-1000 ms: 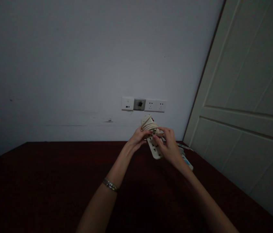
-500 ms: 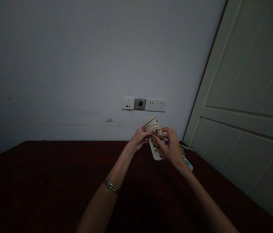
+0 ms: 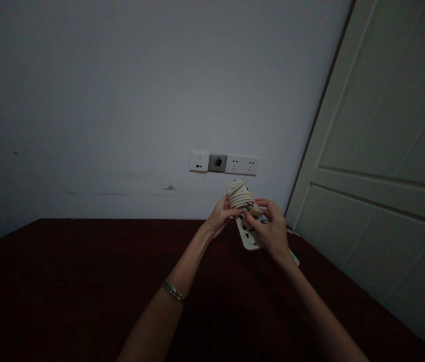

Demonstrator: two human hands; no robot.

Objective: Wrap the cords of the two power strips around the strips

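A white power strip is held tilted above the dark red table, its cord wound several times around its middle. My left hand grips the strip from the left, thumb lying across it just below the cord coils. Between the thumb and fingers of my right hand is the cord's plug, with its metal prongs pointing up and left toward the coils. Part of the strip's right side is hidden behind my right hand.
Behind the hands, wall sockets and a grey wall plate sit above the dark red table. Another white and blue object lies on the table, mostly hidden by my right forearm. A panelled white door stands at the right.
Both hands have shifted slightly right with the power strip. The plug's prongs now show more clearly, and the object behind my right arm is more covered.
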